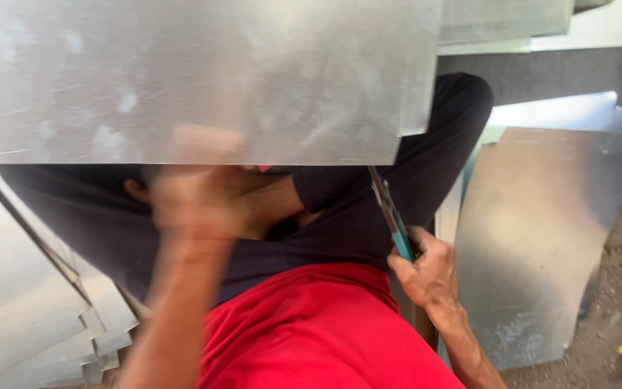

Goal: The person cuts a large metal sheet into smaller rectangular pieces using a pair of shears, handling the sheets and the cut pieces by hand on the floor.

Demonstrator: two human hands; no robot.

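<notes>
Head view looks down over our lap, and the relation that matters to us is between the snips (pixel 391 212) and the big metal sheet (pixel 181 72) held across the top of the picture. Our right hand (pixel 426 270) is clenched round the teal handles of the snips, low and to the right beside our red shirt (pixel 318 331). From that fist the tool's long axis runs up and slightly to the left, and its blades meet the lower edge of the sheet near the sheet's right corner, just below a small step in that edge. So the sheet lies above and ahead of the right hand, with its long edge running roughly level across the frame, nearly square to the snips. Our left hand (pixel 196 198) is blurred; it sits at the sheet's lower edge near the middle and looks closed on it, though we cannot tell the grip for sure. It is well apart from the blades, to their left. Our dark trousers (pixel 368 216) lie under both hands. More cut sheets are stacked at the lower left (pixel 30 310) and lean at the right (pixel 541 238) on gritty ground.
</notes>
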